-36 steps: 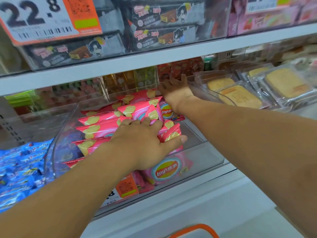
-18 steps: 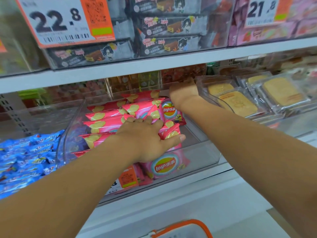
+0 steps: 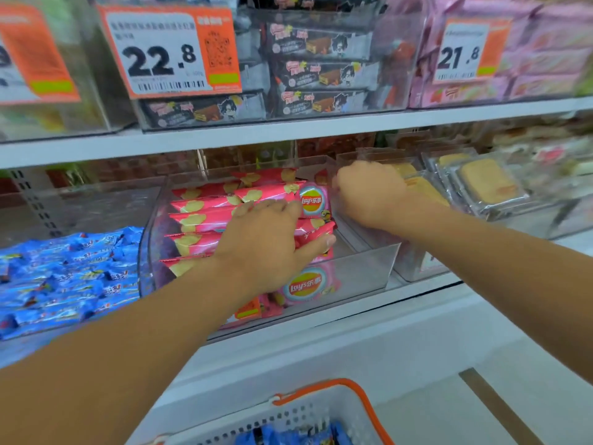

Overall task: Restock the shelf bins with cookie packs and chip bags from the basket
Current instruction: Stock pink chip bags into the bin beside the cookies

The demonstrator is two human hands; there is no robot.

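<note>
**Inspector:** While both arms are in the bin, state what each hand is doing.

**Me:** My left hand (image 3: 272,242) lies flat on the pink chip bags (image 3: 205,216) in the clear bin (image 3: 362,271), fingers spread and thumb out to the right against one bag. It presses; it grips nothing. I judge the point is to hold the row down and packed to the left, so the bags stand in line and do not slide into the bare right side of the bin.

**Inspector:** And the right?

**Me:** My right hand (image 3: 369,194) is at the back right corner, just beside the bag that faces front. It is blurred and turned knuckles-up, so I cannot tell whether its fingers are curled on a bag or only pushing. It may be nudging the last bag square.

**Inspector:** Where is the remaining stock?

**Me:** The basket (image 3: 362,409), white with an orange handle, sits below the shelf, cut off by the bottom edge. Blue packs (image 3: 288,436) show inside; how many, I cannot see. More blue packs fill the section left of the bin, and cookie packs (image 3: 481,184) sit in the bin to the right.

**Inspector:** Anything else obscured?

**Me:** My left wrist covers the bin's own price label, and the lower bags show only through the front wall.
</note>
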